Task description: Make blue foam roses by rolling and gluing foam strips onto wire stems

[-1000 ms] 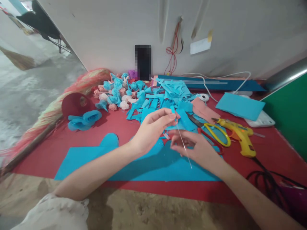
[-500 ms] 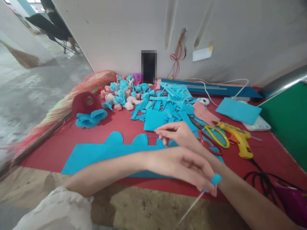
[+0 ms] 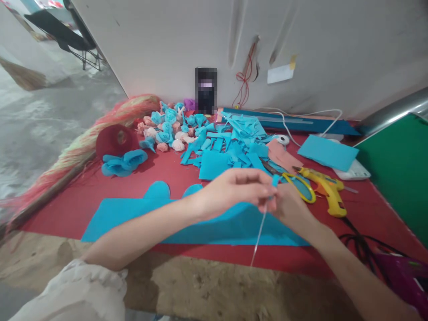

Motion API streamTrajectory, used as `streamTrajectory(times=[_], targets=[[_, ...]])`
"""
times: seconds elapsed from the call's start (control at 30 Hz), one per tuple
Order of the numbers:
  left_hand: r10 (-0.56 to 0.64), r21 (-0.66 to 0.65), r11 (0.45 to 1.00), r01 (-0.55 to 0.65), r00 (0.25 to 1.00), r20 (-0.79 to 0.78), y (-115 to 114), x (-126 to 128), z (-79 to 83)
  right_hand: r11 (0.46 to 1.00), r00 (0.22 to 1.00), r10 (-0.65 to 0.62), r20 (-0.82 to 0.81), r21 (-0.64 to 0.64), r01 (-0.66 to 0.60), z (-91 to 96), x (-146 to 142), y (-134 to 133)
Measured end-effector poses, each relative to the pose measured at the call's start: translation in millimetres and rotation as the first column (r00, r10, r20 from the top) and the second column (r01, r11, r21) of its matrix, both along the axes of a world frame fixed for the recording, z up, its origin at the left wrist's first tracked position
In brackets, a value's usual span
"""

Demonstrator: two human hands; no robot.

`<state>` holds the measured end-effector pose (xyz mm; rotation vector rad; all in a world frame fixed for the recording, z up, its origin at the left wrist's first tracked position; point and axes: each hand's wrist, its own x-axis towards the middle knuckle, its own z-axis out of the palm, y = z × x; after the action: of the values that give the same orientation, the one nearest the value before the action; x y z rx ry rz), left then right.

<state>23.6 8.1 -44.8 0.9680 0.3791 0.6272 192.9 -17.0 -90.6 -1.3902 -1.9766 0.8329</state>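
My left hand (image 3: 237,189) is closed, its fingertips pinching a thin pale stick (image 3: 258,238) that points down. A small piece of blue paper (image 3: 275,180) shows at the stick's upper end. Right against those fingertips is my right hand (image 3: 292,207); its own fingers are mostly hidden behind the left hand. Under both forearms lies a long blue paper strip (image 3: 120,218). Rounded blue paper petals (image 3: 157,191) stick out along its far edge.
Scissors (image 3: 306,189) and a yellow glue gun (image 3: 329,189) lie to the right. Behind are blue paper scraps (image 3: 240,154), small paper flowers (image 3: 170,118) and a red roll (image 3: 113,141) beside larger blue flowers (image 3: 125,162). A phone (image 3: 206,96) leans on the wall.
My left hand has risen and moved slightly left with the stick and blue paper. My right hand has drawn back to the right from over the petals, and the two now meet.
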Motion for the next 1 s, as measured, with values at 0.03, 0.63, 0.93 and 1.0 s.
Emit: streamTrajectory(times=[0.03,0.63,0.93,1.0], targets=[[0.05,-0.039,0.998,-0.049,0.998,0.028,5.2,-1.7,0.4,0.996,0.995,0.088,0.038,-0.016,-0.088,-8.6,1.0,-4.5],[0.238,-0.154,0.964,-0.217,0.962,0.133,22.5,-8.3,8.1,0.974,0.971,0.226,0.077,-0.042,-0.223,-46.0,5.7,-16.2],[0.25,-0.151,0.962,-0.228,0.956,0.153,24.9,-10.5,9.7,0.994,0.989,0.104,0.102,-0.032,-0.101,-53.8,0.6,-15.2],[0.247,-0.163,0.962,-0.221,0.956,0.159,24.3,-10.4,10.1,0.996,0.99,0.088,0.108,-0.033,-0.085,-53.9,-0.9,-15.2]])
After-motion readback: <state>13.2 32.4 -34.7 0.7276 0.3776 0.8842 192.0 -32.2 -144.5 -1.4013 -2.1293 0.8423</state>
